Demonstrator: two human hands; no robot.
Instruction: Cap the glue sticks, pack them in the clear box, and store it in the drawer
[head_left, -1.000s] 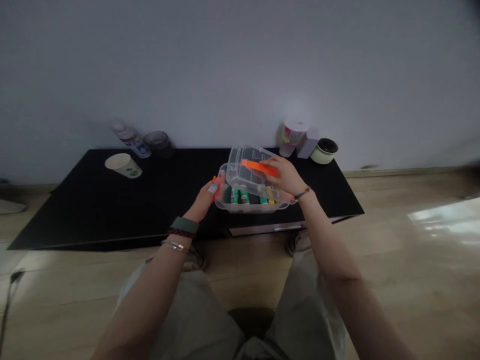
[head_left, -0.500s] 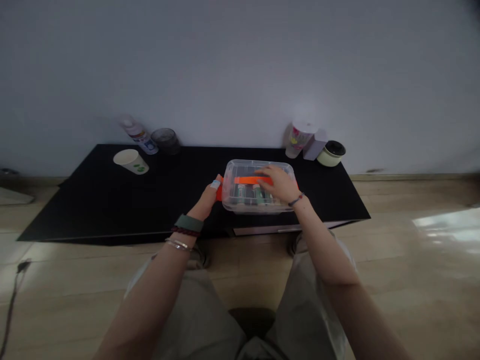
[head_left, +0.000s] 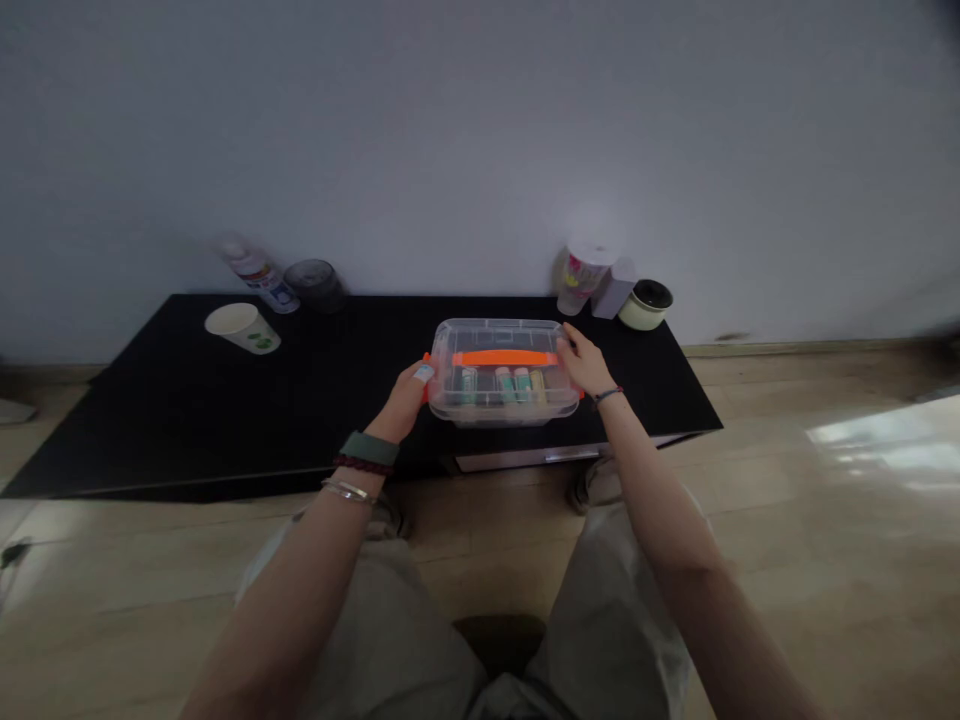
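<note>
Black table (head_left: 150, 400), clear plastic box (head_left: 504, 395), left hand (head_left: 405, 402) gripping its left end, right hand (head_left: 587, 365) gripping the other

A paper cup (head_left: 241, 328) and plastic bottle (head_left: 259, 278) lie on a black table (head_left: 150, 420).

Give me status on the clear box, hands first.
Left hand and right hand at opposite ends of the box. Clear plastic box lidded, orange handle on top, coloured tubes inside. Paper cup well off to the left.
</note>
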